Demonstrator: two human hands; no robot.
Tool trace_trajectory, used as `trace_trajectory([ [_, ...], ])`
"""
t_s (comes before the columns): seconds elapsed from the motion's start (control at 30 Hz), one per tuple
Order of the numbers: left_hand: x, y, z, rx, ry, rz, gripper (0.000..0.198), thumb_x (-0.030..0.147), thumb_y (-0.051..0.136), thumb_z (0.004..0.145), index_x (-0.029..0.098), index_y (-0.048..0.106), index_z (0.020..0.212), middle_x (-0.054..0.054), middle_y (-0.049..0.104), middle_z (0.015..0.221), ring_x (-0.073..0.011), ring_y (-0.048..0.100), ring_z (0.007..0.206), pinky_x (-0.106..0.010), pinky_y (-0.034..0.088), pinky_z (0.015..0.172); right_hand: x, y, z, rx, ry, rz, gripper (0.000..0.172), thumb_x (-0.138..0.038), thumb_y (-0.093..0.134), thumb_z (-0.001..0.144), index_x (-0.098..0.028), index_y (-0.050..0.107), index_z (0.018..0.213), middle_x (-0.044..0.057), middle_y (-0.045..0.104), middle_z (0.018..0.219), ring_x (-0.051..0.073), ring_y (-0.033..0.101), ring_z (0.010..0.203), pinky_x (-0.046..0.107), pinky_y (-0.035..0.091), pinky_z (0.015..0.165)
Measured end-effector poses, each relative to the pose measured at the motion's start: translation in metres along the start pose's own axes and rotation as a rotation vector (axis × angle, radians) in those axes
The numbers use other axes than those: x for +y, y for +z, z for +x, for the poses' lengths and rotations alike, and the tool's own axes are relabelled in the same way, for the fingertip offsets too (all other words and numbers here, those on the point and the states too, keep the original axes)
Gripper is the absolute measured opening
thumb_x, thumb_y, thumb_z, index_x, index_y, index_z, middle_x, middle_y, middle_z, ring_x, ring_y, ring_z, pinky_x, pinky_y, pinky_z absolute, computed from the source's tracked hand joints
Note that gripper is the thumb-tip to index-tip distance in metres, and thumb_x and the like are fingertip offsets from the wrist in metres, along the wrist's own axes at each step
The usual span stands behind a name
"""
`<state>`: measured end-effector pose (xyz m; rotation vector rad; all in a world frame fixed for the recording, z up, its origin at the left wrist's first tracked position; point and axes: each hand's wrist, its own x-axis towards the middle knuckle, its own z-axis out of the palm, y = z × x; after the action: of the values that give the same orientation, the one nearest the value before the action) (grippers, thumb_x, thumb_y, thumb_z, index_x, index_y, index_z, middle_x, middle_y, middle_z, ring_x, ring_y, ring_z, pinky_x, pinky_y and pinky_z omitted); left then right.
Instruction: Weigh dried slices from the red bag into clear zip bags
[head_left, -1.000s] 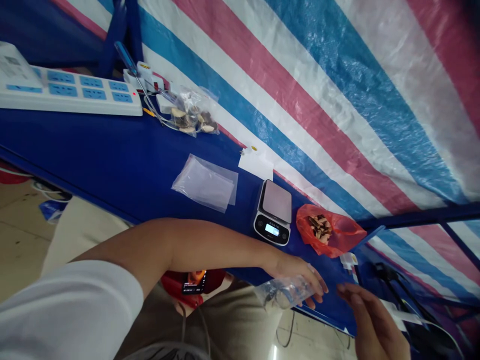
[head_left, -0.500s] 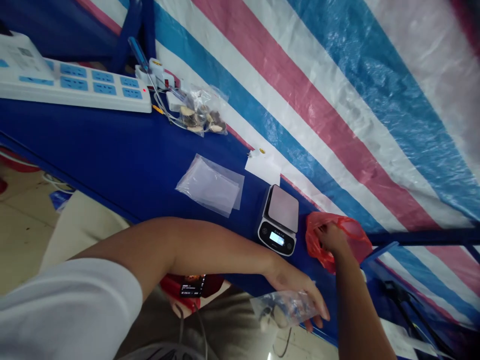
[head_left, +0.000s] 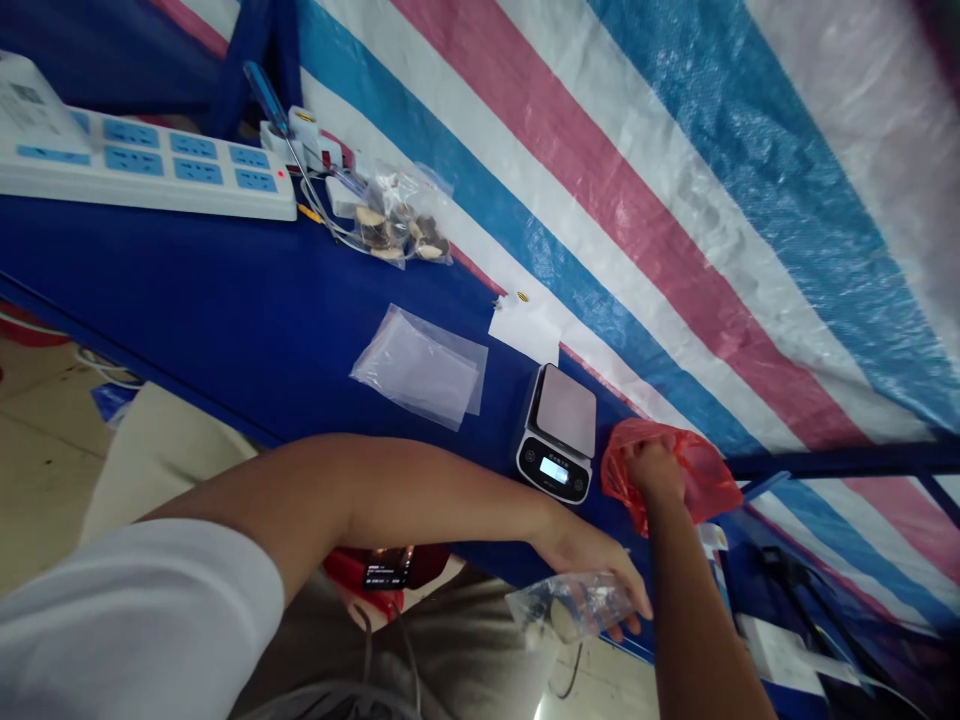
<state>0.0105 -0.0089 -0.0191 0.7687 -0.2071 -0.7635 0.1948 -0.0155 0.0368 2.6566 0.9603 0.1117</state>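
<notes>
My left hand (head_left: 596,565) reaches across from the left and is closed on a clear plastic bag (head_left: 544,605), which hangs tilted over the near table edge. Inside that bag lies a pale, rounded slice; other contents are blurred. My right hand (head_left: 654,472) is down in a red plastic bag (head_left: 709,475), its fingers hidden by the bag. Between the red bag and the flat bags stands a kitchen scale (head_left: 566,410) with a lit display and a bare platform. Flat clear plastic bags (head_left: 420,365) lie stacked left of the scale.
Clear bags of dried slices (head_left: 405,225) sit at the back, beside a screwdriver (head_left: 266,98) and a white power strip (head_left: 195,185). White paper (head_left: 525,325) lies behind the scale. A striped sheet (head_left: 600,200) hangs along the back. A phone (head_left: 388,568) lies below my left arm.
My right hand has shifted slightly left and up inside the red bag, whose opening has moved with it. The left hand still holds the clear bag, raised slightly.
</notes>
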Motion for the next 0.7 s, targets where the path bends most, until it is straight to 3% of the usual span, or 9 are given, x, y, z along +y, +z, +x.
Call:
trace_trajectory([
  [0.2,-0.002,0.000,0.000,-0.009,0.062,0.068,0.044,0.029,0.089,0.058,0.014,0.067,0.093,-0.002,0.072,0.084,-0.0214,0.072,0.073,-0.036,0.061,0.066,-0.007,-0.004,-0.018,0.081,0.041,0.015,0.051,-0.042,0.039,0.099,-0.003,0.059,0.126,0.030,0.066,0.117,0.037,0.069,0.107,0.047,0.055,0.088],
  [0.43,-0.004,-0.006,0.007,-0.051,0.124,0.162,0.043,0.038,0.087,0.058,0.016,0.066,0.088,-0.003,0.072,0.080,-0.0245,0.073,0.071,-0.041,0.061,0.066,-0.015,-0.006,-0.019,0.047,0.039,0.027,0.048,-0.041,0.043,0.097,-0.007,0.063,0.124,0.026,0.067,0.118,0.037,0.069,0.108,0.048,0.055,0.090],
  [0.57,-0.003,-0.006,0.008,-0.035,0.068,0.116,0.043,0.036,0.091,0.056,0.016,0.068,0.087,-0.002,0.072,0.080,-0.0220,0.073,0.071,-0.037,0.061,0.065,-0.013,-0.007,-0.014,0.010,0.063,0.033,0.043,-0.040,0.048,0.095,-0.007,0.071,0.110,0.027,0.070,0.112,0.037,0.070,0.107,0.045,0.055,0.089],
  [0.7,-0.002,-0.004,0.007,-0.002,-0.007,0.039,0.045,0.032,0.093,0.053,0.016,0.069,0.087,-0.001,0.072,0.079,-0.0191,0.073,0.070,-0.032,0.060,0.065,-0.010,-0.009,-0.010,-0.049,0.051,0.021,0.044,-0.038,0.049,0.095,-0.005,0.070,0.116,0.027,0.069,0.116,0.039,0.069,0.111,0.048,0.055,0.091],
])
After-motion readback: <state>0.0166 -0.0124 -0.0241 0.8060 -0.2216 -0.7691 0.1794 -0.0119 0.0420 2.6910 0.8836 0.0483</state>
